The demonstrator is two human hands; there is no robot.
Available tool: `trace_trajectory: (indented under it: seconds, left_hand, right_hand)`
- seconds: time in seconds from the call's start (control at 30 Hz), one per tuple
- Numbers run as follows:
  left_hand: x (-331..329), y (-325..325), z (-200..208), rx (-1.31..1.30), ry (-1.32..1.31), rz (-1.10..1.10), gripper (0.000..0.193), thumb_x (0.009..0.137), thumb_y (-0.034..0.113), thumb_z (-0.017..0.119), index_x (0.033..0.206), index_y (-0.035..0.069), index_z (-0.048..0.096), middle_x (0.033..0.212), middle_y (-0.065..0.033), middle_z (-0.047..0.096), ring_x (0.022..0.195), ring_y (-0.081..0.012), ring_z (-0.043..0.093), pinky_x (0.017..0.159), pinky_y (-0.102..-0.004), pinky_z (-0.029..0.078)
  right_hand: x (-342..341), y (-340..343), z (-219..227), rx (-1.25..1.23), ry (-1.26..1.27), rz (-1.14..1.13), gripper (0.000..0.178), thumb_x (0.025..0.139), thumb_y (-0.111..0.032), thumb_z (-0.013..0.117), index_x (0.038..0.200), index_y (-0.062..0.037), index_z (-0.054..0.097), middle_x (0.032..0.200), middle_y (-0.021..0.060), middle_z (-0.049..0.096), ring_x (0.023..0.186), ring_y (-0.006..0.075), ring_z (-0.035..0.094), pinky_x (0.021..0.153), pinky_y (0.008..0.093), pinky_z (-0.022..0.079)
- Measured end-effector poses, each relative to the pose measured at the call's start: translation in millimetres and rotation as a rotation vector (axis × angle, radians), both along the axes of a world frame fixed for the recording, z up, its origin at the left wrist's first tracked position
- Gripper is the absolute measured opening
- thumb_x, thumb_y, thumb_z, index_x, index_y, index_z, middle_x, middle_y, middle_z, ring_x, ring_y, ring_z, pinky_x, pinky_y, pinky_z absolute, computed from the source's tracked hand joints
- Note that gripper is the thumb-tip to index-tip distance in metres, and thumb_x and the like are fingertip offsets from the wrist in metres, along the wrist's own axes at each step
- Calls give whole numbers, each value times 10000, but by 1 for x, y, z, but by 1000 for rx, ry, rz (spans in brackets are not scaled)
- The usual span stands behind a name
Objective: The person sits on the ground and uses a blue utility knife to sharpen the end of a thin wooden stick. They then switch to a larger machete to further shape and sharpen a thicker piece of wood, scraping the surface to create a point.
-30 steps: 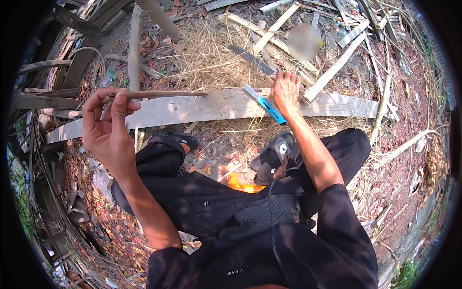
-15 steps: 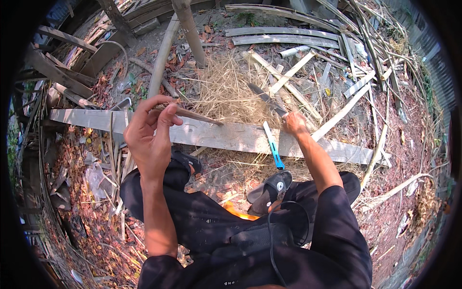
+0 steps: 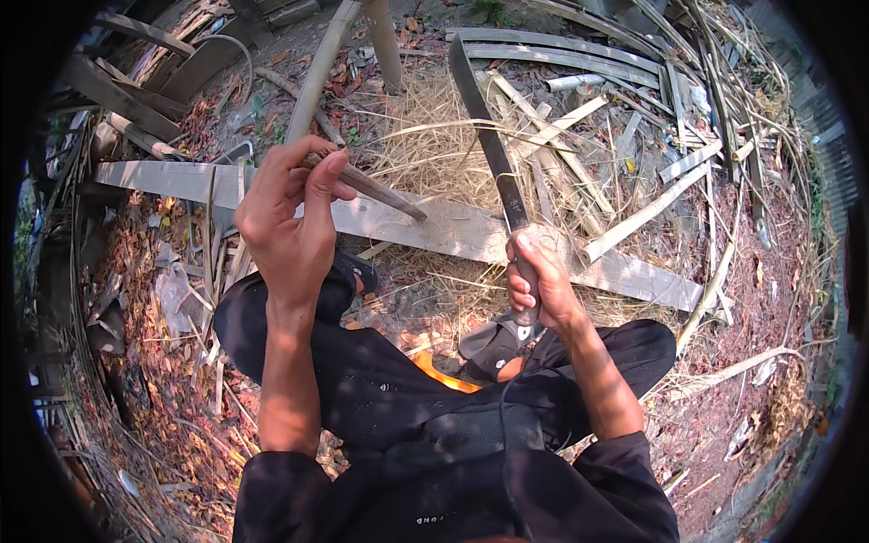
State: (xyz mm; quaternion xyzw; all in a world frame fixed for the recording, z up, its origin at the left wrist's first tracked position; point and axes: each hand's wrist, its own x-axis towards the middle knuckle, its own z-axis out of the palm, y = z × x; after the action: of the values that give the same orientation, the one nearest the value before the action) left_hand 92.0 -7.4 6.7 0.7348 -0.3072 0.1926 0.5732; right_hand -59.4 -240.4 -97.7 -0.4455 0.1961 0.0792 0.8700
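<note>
My left hand is closed in a pinch on the upper end of a thin brown wooden stick. The stick slants down to the right, its lower tip at the long grey plank across the ground before me. Fingers wrapped round the handle, my right hand grips a machete. Its long dark blade points up and away, slightly leftward, over the plank and a heap of straw-like shavings. A thin pale strand crosses in front of the blade.
Split bamboo strips lie crossed beyond the plank, with longer grey slats behind them. A wooden post and a leaning pole stand at the far side. Leaf litter and a clear plastic bag are at left.
My right hand has come nearer and turned the machete from pointing left to pointing up and away. The blue-handled knife seen earlier at the plank no longer shows. My left hand still holds the stick.
</note>
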Motion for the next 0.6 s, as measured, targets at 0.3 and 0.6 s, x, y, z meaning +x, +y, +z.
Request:
trace_trajectory:
  seconds: [0.3, 0.6]
  left_hand:
    - [-5, 3, -6, -30, -35, 64, 162, 945, 30, 587, 1078, -62, 587, 945, -77, 635, 662, -113, 644, 601, -235, 516]
    - [-11, -3, -10, -62, 24, 47, 170, 950, 44, 586, 1086, -58, 578, 915, -63, 629, 659, -91, 610, 597, -237, 505]
  right_hand:
    - [8, 40, -36, -35, 284, 41, 395, 975, -468, 492, 831, -103, 442, 542, -31, 399, 364, 63, 342, 358, 235, 353]
    - [27, -135, -47, 262, 45, -289, 471, 915, -555, 560, 827, -101, 472, 527, -77, 378, 358, 23, 329, 356, 192, 334]
